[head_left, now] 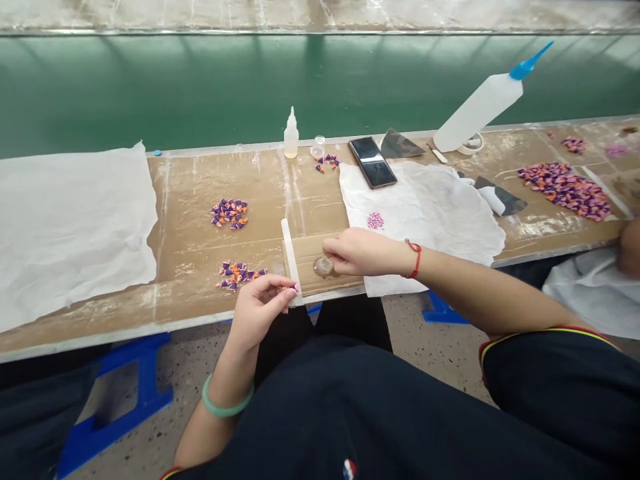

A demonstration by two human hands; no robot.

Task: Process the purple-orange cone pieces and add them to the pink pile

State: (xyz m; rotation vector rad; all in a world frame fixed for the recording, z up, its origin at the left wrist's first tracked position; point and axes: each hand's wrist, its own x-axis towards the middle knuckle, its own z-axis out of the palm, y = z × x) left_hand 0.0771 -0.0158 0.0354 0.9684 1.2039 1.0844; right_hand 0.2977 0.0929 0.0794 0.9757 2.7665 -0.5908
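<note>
My left hand point(265, 303) pinches a small purple-and-orange piece point(295, 287) between thumb and fingertips, close to the table's front edge. Beside it, a white strip point(289, 257) lies along a cardboard piece point(313, 283). Fingers closed, my right hand point(357, 252) is at a small round clear dish point(323, 267) on that cardboard; whatever its fingertips hold is hidden. Two piles of similar pieces, a nearer one point(235, 275) and a farther one point(229, 213), lie to the left. On a white cloth point(440, 207) sits a little heap of tiny pink-and-white bits point(375, 221).
Behind my hands stand a small dropper bottle point(291, 137), a phone point(373, 163) and a large bottle with a blue nozzle point(477, 113), leaning. A bigger pile of pieces point(565, 190) lies right, near another person's arm point(631, 247). White cloth point(75, 227) covers the left.
</note>
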